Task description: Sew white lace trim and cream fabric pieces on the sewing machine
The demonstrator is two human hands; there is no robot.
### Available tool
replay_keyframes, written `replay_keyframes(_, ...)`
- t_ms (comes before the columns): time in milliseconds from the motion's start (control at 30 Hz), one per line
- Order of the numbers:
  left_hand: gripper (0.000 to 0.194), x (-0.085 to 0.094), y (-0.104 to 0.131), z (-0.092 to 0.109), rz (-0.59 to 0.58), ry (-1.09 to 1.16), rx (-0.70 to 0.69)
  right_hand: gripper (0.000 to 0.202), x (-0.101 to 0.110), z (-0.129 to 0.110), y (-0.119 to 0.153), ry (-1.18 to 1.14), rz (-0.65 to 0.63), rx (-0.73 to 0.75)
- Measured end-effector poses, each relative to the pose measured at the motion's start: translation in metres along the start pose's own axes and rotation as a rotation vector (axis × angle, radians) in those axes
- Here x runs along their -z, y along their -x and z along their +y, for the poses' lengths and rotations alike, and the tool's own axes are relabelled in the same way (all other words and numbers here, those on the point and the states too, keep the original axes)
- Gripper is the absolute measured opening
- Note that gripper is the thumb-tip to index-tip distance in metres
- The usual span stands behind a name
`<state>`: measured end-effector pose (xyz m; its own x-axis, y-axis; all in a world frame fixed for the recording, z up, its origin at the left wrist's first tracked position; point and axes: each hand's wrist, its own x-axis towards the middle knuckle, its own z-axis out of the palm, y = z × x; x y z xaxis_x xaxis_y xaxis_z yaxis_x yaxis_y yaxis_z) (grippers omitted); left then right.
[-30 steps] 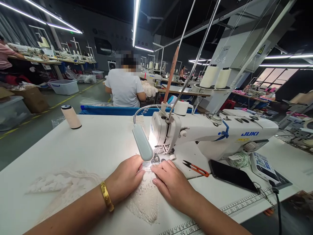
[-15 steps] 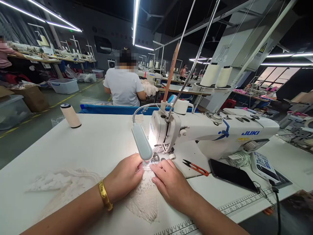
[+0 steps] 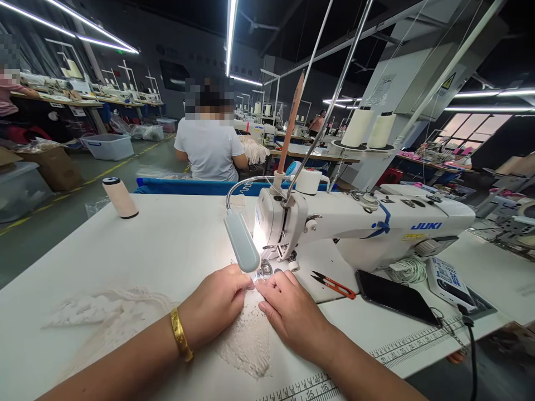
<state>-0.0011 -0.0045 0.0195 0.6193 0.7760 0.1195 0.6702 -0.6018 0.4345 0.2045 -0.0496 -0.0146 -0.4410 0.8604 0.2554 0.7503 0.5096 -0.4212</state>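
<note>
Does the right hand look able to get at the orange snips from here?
Probably yes: the orange snips lie uncovered beyond the right hand, nothing visible between them, though its fingers are on the lace now.

So the lamp head (image 3: pixel 242 243) blocks my view of the needle, and where my left hand (image 3: pixel 219 298) and right hand (image 3: pixel 296 323) bunch up I can't make out the lace (image 3: pixel 249 340) edge under my fingertips. My left forearm (image 3: pixel 121 359) hides whether it joins the lace heap (image 3: pixel 112 309). Both forearms run out of frame at the bottom, same with the ruler strip (image 3: pixel 311 388). The head of the person in white (image 3: pixel 211 146) is pixelated, and the wall lettering (image 3: pixel 221 65) is too blurry to read
</note>
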Motion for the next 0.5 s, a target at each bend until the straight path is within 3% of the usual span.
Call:
replay_keyframes(200,0.025,-0.011,0.005,0.001,0.134,-0.357,-0.184,0.016,0.018,0.007,0.003,-0.088,-0.012,0.078)
replay_keyframes(367,0.03,-0.011,0.003,0.002,0.082,-0.352,-0.372,0.025,0.02,0.02,0.01,-0.14,0.07,0.228)
replay_keyframes(500,0.028,-0.014,0.003,-0.003,0.084,-0.29,-0.386,0.036,0.013,0.024,0.015,-0.189,0.137,0.334)
